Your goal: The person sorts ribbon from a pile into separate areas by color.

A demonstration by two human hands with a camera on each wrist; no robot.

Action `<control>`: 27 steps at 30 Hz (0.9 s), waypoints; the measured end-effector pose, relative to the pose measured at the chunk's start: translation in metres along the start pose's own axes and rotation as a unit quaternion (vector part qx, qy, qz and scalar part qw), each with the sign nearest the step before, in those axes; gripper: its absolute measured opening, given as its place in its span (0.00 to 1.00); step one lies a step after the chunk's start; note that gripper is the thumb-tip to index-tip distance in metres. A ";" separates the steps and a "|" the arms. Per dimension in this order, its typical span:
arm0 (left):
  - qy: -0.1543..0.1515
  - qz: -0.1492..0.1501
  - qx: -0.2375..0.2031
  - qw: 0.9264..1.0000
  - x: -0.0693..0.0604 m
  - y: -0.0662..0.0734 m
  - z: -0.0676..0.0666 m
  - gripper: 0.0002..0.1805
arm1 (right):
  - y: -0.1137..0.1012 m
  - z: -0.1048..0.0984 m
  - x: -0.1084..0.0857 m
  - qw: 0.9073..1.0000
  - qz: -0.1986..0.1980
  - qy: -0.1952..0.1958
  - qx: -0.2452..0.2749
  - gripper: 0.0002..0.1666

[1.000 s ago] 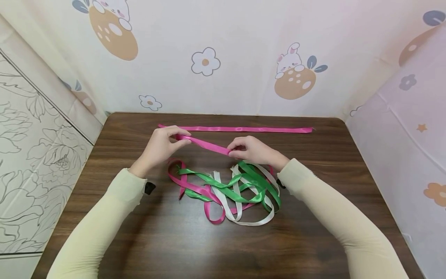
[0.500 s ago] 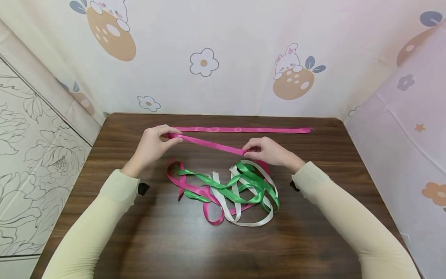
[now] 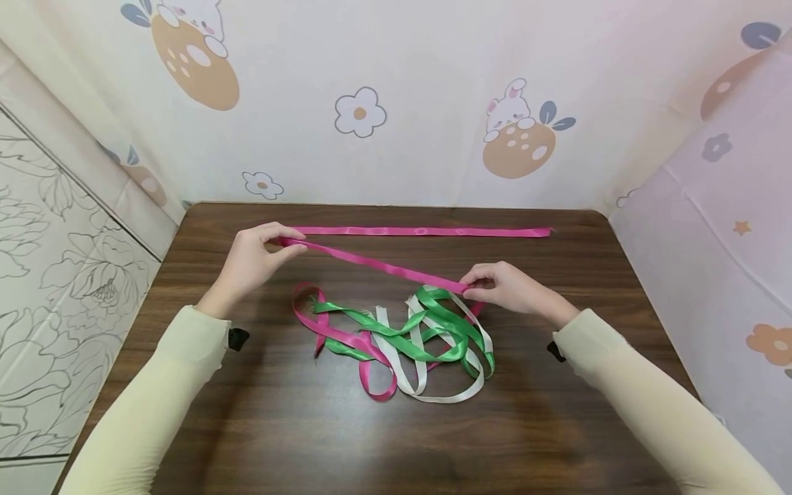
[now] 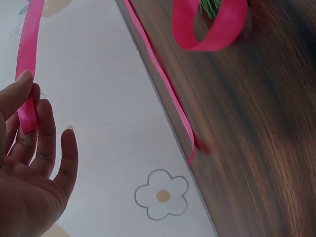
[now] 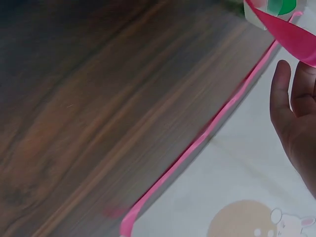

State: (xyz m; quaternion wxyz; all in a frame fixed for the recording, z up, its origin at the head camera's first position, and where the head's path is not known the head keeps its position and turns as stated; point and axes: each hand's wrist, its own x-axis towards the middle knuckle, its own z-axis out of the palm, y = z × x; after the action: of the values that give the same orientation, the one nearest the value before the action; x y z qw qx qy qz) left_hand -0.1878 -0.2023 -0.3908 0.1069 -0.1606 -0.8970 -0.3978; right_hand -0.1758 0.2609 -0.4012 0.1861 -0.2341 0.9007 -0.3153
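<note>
A pink ribbon (image 3: 383, 267) slants between the two hands above the table. My left hand (image 3: 254, 261) pinches its end; in the left wrist view thumb and fingers of the left hand (image 4: 37, 148) grip the ribbon (image 4: 28, 44), a short end showing below the thumb. Lower and to the right, my right hand (image 3: 510, 287) pinches the same ribbon. In the right wrist view the right hand (image 5: 298, 118) is cut off by the frame edge, near the pink ribbon (image 5: 291, 39). Below the held stretch lies a tangle of green (image 3: 454, 323), white (image 3: 460, 397) and pink ribbons (image 3: 346, 337).
Another pink ribbon (image 3: 421, 232) lies almost straight along the back of the dark wooden table (image 3: 346, 447). Behind the table hangs a patterned white curtain (image 3: 421, 158), and more patterned cloth stands at both sides.
Both hands have moved apart, the left one to the left and the right one to the right and nearer the front. The pink stretch between them has grown longer.
</note>
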 end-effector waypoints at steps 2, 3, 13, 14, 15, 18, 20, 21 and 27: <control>0.002 -0.006 0.002 1.000 -0.002 -0.002 -0.003 0.09 | 0.002 -0.002 -0.008 1.000 0.008 0.002 0.004 0.09; 0.002 -0.007 0.001 1.000 -0.003 -0.003 -0.005 0.09 | 0.003 -0.003 -0.012 1.000 0.011 0.004 0.005 0.09; 0.008 -0.031 0.012 0.999 -0.010 -0.011 -0.016 0.10 | 0.009 -0.019 -0.045 0.999 0.032 0.031 -0.011 0.08; 0.009 -0.033 0.013 0.999 -0.010 -0.012 -0.016 0.10 | 0.010 -0.021 -0.047 0.999 0.035 0.033 -0.011 0.07; 0.010 -0.035 0.014 0.999 -0.011 -0.013 -0.017 0.10 | 0.010 -0.022 -0.049 0.999 0.036 0.035 -0.012 0.07; 0.012 -0.038 0.015 0.999 -0.013 -0.016 -0.019 0.10 | 0.012 -0.027 -0.055 0.998 0.040 0.041 -0.014 0.06; 0.012 -0.041 0.014 0.999 -0.014 -0.019 -0.020 0.10 | 0.013 -0.031 -0.058 0.998 0.043 0.047 -0.014 0.06; 0.013 -0.042 0.014 0.999 -0.015 -0.020 -0.020 0.10 | 0.013 -0.033 -0.060 0.998 0.046 0.049 -0.014 0.06; 0.016 -0.062 0.007 0.998 -0.016 -0.027 -0.024 0.10 | 0.023 -0.042 -0.070 0.996 0.069 0.058 -0.011 0.07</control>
State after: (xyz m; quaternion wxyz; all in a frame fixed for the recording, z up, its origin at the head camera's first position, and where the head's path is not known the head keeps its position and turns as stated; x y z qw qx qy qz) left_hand -0.1816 -0.2405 -0.3990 0.0974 -0.0975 -0.9061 -0.4000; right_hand -0.1453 0.3351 -0.3725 0.1519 -0.1541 0.9276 -0.3046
